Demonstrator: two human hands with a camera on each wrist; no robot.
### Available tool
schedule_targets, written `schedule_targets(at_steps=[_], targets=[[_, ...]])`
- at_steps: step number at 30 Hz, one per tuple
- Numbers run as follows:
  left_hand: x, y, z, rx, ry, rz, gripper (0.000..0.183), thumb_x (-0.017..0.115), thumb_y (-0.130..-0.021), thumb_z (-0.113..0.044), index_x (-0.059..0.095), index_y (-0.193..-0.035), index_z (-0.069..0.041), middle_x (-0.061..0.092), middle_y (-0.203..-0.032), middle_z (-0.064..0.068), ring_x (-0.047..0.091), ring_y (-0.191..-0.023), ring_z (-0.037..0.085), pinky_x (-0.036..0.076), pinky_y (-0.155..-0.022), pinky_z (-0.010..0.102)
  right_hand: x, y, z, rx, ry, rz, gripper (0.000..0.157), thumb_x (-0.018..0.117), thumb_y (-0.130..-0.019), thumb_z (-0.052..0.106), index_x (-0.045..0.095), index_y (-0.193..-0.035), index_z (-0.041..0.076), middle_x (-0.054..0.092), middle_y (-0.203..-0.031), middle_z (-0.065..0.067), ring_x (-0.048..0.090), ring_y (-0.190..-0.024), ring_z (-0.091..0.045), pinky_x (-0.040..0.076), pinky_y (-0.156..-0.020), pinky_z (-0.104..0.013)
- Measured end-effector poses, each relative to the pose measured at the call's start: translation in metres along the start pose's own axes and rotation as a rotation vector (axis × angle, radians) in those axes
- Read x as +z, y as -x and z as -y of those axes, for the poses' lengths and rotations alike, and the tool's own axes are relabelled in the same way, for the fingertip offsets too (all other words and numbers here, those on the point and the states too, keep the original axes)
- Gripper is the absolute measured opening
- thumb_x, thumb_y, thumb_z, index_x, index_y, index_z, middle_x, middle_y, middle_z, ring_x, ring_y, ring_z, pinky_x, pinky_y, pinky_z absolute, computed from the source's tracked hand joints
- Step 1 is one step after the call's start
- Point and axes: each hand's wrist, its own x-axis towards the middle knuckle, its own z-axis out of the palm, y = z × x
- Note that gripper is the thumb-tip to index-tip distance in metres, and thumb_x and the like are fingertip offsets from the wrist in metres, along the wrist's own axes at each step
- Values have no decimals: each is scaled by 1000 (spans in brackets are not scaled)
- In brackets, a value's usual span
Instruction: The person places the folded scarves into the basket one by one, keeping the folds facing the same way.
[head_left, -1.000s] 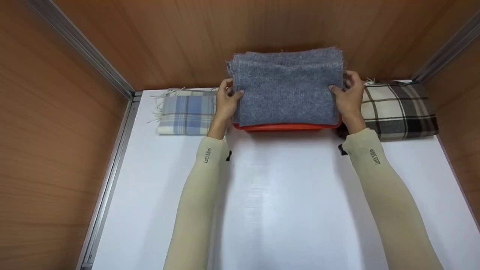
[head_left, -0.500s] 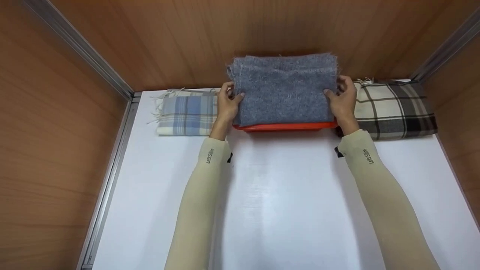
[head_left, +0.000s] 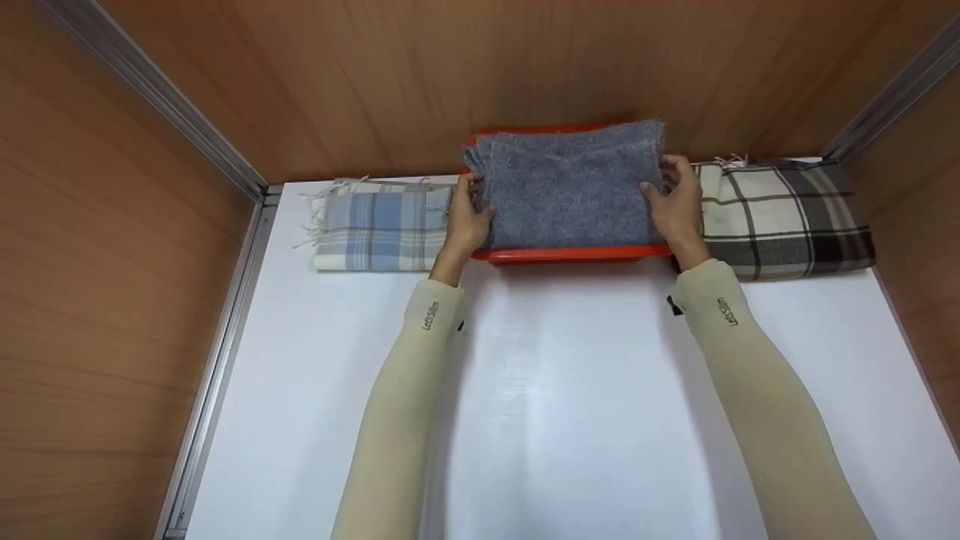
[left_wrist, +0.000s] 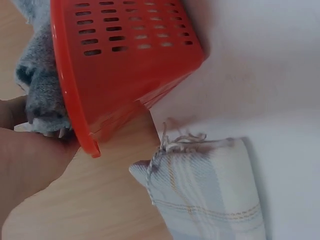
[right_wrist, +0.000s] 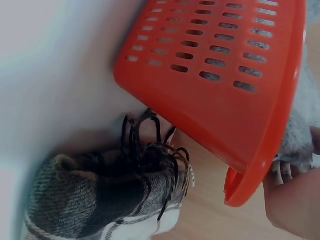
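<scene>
In the head view, a folded blue-grey woven cloth (head_left: 574,195) lies across the mouth of a red plastic basket (head_left: 574,253), between the two hands. The main risk seems to be a snag: the cloth looks nearly as wide as the opening, so a side edge could catch on the rim and ride up or crumple. Uneven lowering could also pull the folds apart, since the frayed far edge looks loosely stacked. The left hand (head_left: 468,221) pinches the cloth's left edge, thumb on top; the right hand (head_left: 676,208) pinches the right edge likewise. Just beside the left hand lies a folded blue-and-cream plaid cloth with fringes (head_left: 382,229), and beside the right a folded black, cream and brown plaid cloth (head_left: 795,217); a sideways sweep of either hand could nudge them.

In the left wrist view, the blue-grey cloth bunches at the left hand next to the basket's rim, so a bulge might stay outside there.

In the right wrist view, the right hand's fingertips meet the cloth just beside the rim and could get trapped against it. Grey fabric shows through the basket's slots; whether it is the same cloth, I cannot tell.
</scene>
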Motion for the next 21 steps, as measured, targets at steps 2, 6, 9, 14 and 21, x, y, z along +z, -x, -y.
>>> schedule_targets(at_steps=[2, 6, 9, 14, 21], targets=[[1, 2, 1, 37, -75, -1, 53, 62, -97, 14, 47, -146, 5, 52, -147, 25, 51, -137, 35, 35, -121, 39, 0, 0, -2, -20, 19, 16, 40, 64, -103, -1, 54, -142, -4, 59, -144, -20, 56, -134, -30, 45, -113, -38], [3, 9, 1, 87, -209, -19, 51, 64, -94, 15, 53, -142, 4, 44, -154, 25, 46, -143, 35, 36, -122, 40, 0, 2, -6, -55, 77, 48, 39, 62, -101, -7, 59, -140, -4, 62, -141, -21, 59, -130, -32, 48, -111, -42], [6, 16, -2, 117, -291, -42, 46, 63, -94, 17, 61, -137, 2, 36, -161, 22, 41, -148, 34, 39, -120, 40, 0, 7, -8, -105, 148, 71, 41, 62, -96, -12, 62, -137, -6, 60, -144, -24, 57, -135, -36, 45, -113, -47], [11, 25, -8, 213, -437, -17, 34, 62, -95, 14, 73, -125, 1, 54, -148, 19, 46, -141, 35, 40, -117, 43, -5, 17, -8, -194, 290, 133, 43, 64, -90, -16, 66, -132, -9, 50, -155, -26, 44, -145, -45, 36, -119, -56], [15, 32, -7, 178, -658, 158, 27, 55, -106, -2, 73, -125, 4, 67, -133, 20, 57, -131, 36, 44, -114, 44, -14, 30, -5, -207, 442, 295, 39, 63, -97, -8, 63, -136, -12, 48, -155, -29, 39, -146, -48, 31, -121, -60]])
